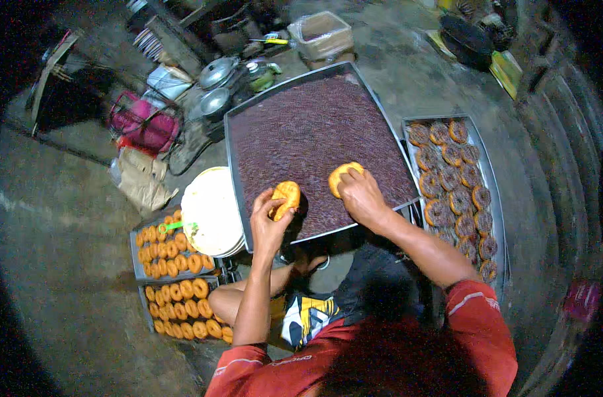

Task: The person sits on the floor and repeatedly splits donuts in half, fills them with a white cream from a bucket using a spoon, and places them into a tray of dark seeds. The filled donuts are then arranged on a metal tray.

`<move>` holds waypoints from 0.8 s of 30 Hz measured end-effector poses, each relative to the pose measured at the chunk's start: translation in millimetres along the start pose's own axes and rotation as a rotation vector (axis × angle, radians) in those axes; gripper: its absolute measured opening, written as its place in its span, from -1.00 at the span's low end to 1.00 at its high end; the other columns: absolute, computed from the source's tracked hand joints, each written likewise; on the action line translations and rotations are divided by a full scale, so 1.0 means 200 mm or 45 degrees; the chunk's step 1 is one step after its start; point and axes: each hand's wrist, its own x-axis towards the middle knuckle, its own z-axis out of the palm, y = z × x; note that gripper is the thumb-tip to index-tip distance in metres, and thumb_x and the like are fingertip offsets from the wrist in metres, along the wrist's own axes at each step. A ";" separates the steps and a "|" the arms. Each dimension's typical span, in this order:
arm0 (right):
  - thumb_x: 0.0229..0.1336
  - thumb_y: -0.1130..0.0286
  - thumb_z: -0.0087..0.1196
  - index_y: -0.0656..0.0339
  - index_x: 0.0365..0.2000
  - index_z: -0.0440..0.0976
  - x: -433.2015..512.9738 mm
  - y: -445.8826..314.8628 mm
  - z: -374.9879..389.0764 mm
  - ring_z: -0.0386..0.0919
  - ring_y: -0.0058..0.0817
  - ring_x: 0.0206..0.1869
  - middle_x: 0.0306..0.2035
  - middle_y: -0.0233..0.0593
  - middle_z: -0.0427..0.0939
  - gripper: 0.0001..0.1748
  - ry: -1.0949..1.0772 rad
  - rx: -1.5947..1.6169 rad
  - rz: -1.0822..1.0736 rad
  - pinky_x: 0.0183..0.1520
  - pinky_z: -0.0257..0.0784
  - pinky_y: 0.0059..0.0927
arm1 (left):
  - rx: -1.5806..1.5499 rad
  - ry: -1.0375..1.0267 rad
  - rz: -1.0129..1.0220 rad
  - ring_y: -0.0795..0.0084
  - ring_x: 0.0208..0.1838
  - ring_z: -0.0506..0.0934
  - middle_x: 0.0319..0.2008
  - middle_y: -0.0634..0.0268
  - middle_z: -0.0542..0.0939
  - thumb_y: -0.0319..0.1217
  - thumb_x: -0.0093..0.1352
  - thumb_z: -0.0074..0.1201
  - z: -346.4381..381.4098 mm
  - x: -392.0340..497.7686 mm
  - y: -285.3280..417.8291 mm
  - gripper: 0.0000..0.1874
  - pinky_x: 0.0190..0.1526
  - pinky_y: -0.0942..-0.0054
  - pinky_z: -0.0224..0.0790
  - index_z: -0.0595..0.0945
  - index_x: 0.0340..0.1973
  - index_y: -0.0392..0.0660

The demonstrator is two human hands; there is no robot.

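My left hand point(269, 216) grips a golden ring doughnut point(287, 198) tilted up on edge above the near left part of a large metal tray point(228, 149). A layer of dark brown sprinkles point(311, 134) covers the tray's bottom. On the right, my right hand point(363, 198) has its fingers on a second doughnut point(342, 177), at or just above the sprinkles. The underside of that doughnut is hidden.
Left of the tray stands a white bucket point(209, 208) with a green-handled tool point(170, 226). Plain doughnuts fill two trays point(140, 258) at lower left. To the right, sprinkle-topped doughnuts point(450, 181) lie in a long tray point(492, 198). Pots point(217, 74) and a plastic-wrapped box point(324, 37) sit beyond.
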 end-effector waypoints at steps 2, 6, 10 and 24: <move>-0.02 0.46 0.13 0.27 -0.46 0.59 0.04 0.11 0.02 0.59 -0.03 -0.13 -0.31 -0.04 0.60 -0.90 -0.111 0.254 0.143 -0.09 0.48 -0.02 | -0.065 -0.068 0.152 0.05 0.28 0.47 0.21 -0.02 0.50 -0.46 0.18 0.37 0.04 0.01 0.10 -0.67 0.32 0.18 0.30 0.72 -0.14 -0.26; 0.02 0.38 0.27 0.31 -0.25 0.63 0.14 0.25 -0.15 0.64 -0.04 -0.11 -0.24 0.01 0.66 -0.73 0.071 0.875 0.543 -0.01 0.51 -0.14 | 0.162 -0.391 0.379 -0.01 0.25 0.46 0.17 0.02 0.51 -0.48 0.16 0.39 0.12 -0.01 0.21 -0.66 0.30 0.16 0.31 0.73 -0.13 -0.24; 0.04 0.51 0.31 0.40 -0.20 0.60 -0.07 0.36 -0.42 0.65 -0.36 -0.04 -0.12 -0.09 0.70 -0.72 0.497 1.288 0.626 0.09 0.50 -0.34 | 0.404 -0.478 0.643 -0.03 0.17 0.44 0.09 0.00 0.52 -0.50 0.17 0.36 0.17 0.02 0.00 -0.66 0.24 0.13 0.32 0.72 -0.12 -0.23; 0.19 0.27 0.13 0.16 -0.18 0.59 -2.46 0.54 -0.55 0.54 -0.48 -0.09 -0.19 -0.35 0.62 -0.75 0.080 1.428 1.868 0.10 0.40 -0.32 | 0.499 -0.543 0.697 0.09 -0.02 0.52 -0.15 0.04 0.59 -0.53 0.26 0.29 0.14 0.07 -0.04 -0.73 0.04 0.23 0.39 0.72 -0.10 -0.27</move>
